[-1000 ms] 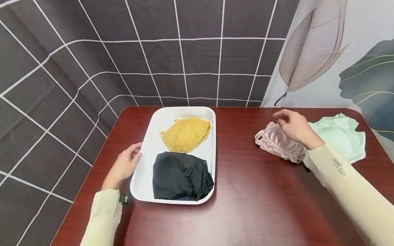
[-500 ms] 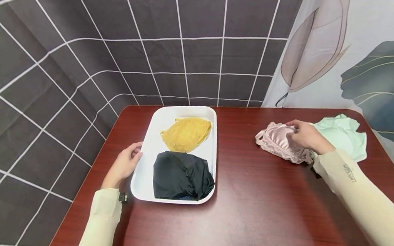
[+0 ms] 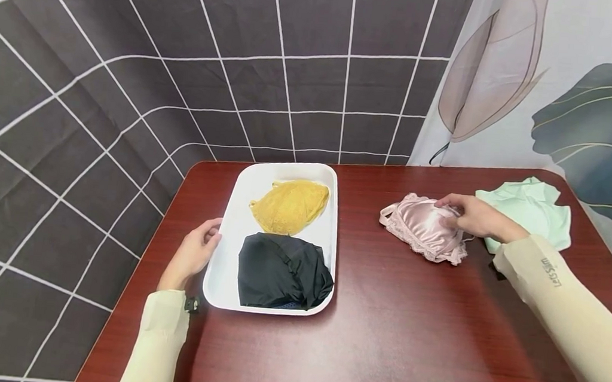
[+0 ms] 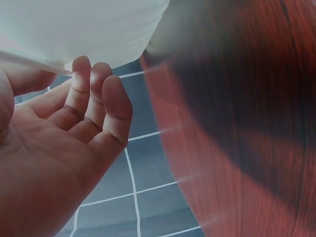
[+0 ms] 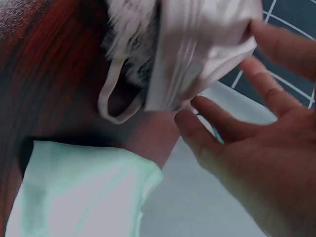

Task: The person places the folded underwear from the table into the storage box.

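Observation:
In the head view, a pink satin bra with lace trim (image 3: 426, 225) is at the right of the table. My right hand (image 3: 476, 217) pinches its upper side between thumb and fingers; the right wrist view shows the fingertips on the cup (image 5: 212, 44), with a strap loop hanging free. A mint-green garment (image 3: 536, 209) lies just behind that hand. My left hand (image 3: 193, 248) rests beside the white tray (image 3: 225, 256), its loosely bent fingertips touching the outer rim (image 4: 98, 39). Inside the tray are a yellow lace-trimmed garment (image 3: 290, 206) and a folded black garment (image 3: 284, 272).
The dark red wooden table (image 3: 380, 341) has its back edge against a grey grid-patterned curtain (image 3: 314, 84). A white leaf-print curtain (image 3: 506, 111) hangs behind the right side. Bare tabletop lies between the tray and the bra.
My right hand has come down onto the pink bra and taken hold of it. The bra has shifted left, away from the mint-green garment. My left hand stays at the tray.

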The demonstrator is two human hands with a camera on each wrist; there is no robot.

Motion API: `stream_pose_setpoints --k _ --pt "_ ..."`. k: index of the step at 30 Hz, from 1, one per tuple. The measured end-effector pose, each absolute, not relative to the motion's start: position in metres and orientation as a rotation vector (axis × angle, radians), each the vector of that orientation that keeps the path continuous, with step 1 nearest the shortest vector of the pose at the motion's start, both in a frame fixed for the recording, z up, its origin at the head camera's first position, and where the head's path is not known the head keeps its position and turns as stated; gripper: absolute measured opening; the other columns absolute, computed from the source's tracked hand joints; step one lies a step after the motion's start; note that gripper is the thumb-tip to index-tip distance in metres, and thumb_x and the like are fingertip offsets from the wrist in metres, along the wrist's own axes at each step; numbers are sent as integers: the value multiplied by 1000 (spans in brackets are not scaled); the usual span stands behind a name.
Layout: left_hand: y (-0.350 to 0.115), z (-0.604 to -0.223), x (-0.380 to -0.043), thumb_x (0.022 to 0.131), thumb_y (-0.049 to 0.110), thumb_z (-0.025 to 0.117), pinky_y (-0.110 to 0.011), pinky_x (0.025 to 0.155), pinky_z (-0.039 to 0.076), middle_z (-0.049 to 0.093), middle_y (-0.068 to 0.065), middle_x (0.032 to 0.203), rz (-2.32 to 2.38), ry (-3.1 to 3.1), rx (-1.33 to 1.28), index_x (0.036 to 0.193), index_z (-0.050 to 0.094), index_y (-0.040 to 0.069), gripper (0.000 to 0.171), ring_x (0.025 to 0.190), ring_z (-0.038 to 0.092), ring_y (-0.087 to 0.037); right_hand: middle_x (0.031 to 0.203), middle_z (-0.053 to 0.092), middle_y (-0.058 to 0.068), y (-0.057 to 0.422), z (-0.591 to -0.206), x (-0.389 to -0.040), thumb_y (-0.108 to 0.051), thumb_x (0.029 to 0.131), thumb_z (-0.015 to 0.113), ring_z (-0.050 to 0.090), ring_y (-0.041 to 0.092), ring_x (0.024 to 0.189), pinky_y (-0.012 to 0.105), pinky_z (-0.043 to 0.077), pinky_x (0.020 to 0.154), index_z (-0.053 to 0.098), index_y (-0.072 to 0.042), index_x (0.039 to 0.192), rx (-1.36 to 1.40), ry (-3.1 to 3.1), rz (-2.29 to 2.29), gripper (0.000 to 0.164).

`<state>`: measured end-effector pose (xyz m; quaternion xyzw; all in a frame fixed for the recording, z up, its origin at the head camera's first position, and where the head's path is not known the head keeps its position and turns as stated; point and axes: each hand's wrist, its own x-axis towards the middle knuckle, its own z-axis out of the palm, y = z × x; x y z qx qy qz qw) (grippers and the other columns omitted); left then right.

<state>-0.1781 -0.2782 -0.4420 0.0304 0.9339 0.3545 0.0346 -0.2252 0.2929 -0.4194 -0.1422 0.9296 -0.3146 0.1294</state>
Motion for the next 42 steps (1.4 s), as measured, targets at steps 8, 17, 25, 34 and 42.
stream_pose_setpoints --k 8,17,25,34,42 --pt "-277 -442 -178 96 7 49 -42 75 48 58 -19 104 1112 2859 81 136 45 0 40 88 57 -30 112 56 20 297 -431 -228 -10 83 72 49 30 97 33 42 76 57 -1 111 -474 2608 -1013 34" --pt "-278 -444 -179 97 8 49 -41 76 48 57 -17 104 1108 2854 70 137 45 2 40 88 57 -29 101 57 12 295 -445 -225 -11 82 73 49 24 90 26 40 71 52 0 103 -450 2606 -1067 32" --pt "-278 -444 -178 97 8 49 -41 76 48 57 -17 104 1089 2861 75 137 44 2 40 88 56 -28 90 54 9 287 -455 -217 -14 80 75 47 18 80 24 37 69 42 -1 100 -486 2593 -1116 40" --pt "-277 -443 -177 97 8 49 -41 75 47 57 -17 102 1090 2880 103 136 45 1 40 87 56 -29 94 55 9 284 -460 -207 -1 79 74 49 15 81 23 36 71 45 -4 104 -705 2724 -1265 38" --pt "-277 -443 -177 97 8 48 -42 76 47 57 -17 103 1087 2875 91 137 44 2 41 88 56 -29 105 59 10 278 -450 -205 5 77 73 48 16 85 23 35 70 58 -8 107 -681 2892 -1296 36"
